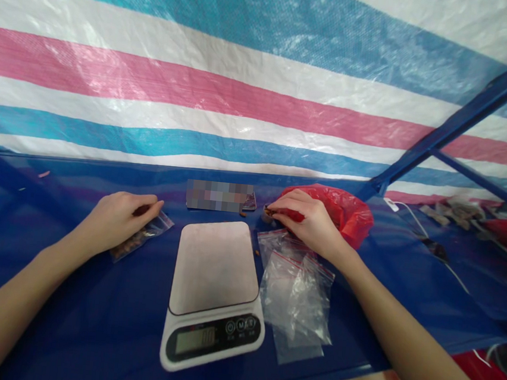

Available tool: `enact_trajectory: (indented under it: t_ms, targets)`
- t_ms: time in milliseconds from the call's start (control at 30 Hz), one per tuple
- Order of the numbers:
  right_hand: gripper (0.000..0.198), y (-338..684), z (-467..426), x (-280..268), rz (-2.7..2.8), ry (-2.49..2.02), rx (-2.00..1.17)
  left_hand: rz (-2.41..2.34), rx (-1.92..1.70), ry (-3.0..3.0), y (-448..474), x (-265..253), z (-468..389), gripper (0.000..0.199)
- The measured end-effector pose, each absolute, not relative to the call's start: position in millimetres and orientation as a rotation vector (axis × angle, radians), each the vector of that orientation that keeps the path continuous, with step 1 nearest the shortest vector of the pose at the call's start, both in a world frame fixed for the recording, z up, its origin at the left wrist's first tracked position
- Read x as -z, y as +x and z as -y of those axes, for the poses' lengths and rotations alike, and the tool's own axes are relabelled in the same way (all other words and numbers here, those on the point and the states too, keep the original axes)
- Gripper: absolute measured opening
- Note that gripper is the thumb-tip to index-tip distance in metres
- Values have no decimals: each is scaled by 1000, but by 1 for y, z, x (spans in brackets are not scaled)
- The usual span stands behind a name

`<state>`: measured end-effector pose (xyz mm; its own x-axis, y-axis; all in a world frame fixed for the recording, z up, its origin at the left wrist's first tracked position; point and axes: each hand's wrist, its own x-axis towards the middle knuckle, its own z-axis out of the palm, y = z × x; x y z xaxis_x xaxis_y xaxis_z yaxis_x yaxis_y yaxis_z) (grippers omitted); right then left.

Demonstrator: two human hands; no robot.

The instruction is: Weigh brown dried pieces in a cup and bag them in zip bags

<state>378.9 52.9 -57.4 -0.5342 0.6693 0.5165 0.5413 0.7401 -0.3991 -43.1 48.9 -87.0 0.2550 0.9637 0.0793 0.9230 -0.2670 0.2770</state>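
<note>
My left hand (118,220) is closed on the upper edge of a small clear zip bag (134,241) with brown pieces in it, left of the scale. My right hand (308,219) has its fingertips pinched at the mouth of a small round cup (267,218). Brown bits show at the cup's rim; what the fingers hold, if anything, is hidden. Between the hands stands a white kitchen scale (216,270) with a bare metal plate, its display reading about 0.0. Flat clear zip bags (296,304) with red seal lines lie overlapped right of the scale.
A red plastic bag (350,214) sits behind my right hand. A flat blurred item (219,197) lies behind the scale, with a few brown bits near it. A white cable (444,262) and clutter lie right, past a blue metal post (471,115). Striped sheeting (200,89) hangs behind.
</note>
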Motion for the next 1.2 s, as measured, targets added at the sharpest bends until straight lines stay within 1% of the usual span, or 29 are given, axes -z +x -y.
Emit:
enact_trajectory:
  t_ms: [267, 467, 567, 733, 833, 1000, 1200]
  targets:
    - [14, 377, -53, 58, 2155, -990, -285, -1812, -258, 2330, -41, 83, -49, 47]
    - [20, 379, -54, 62, 2137, -1037, -210, -1800, -263, 2352, -42, 85, -50, 48]
    - [21, 378, -50, 57, 2099, -1013, -231, -1797, -271, 2350, -43, 85, -50, 47]
    - [6, 372, -34, 45, 2404, -847, -330, -1802, -271, 2336, -42, 83, -49, 47]
    - [9, 366, -26, 46, 2567, -862, -345, -1796, -286, 2336, -42, 84, -49, 47]
    - [8, 357, -21, 58, 2713, -857, -336, -1801, -305, 2353, -43, 87, -49, 48]
    - [8, 352, -18, 62, 2740, -839, -313, -1807, -277, 2338, -43, 85, -49, 47]
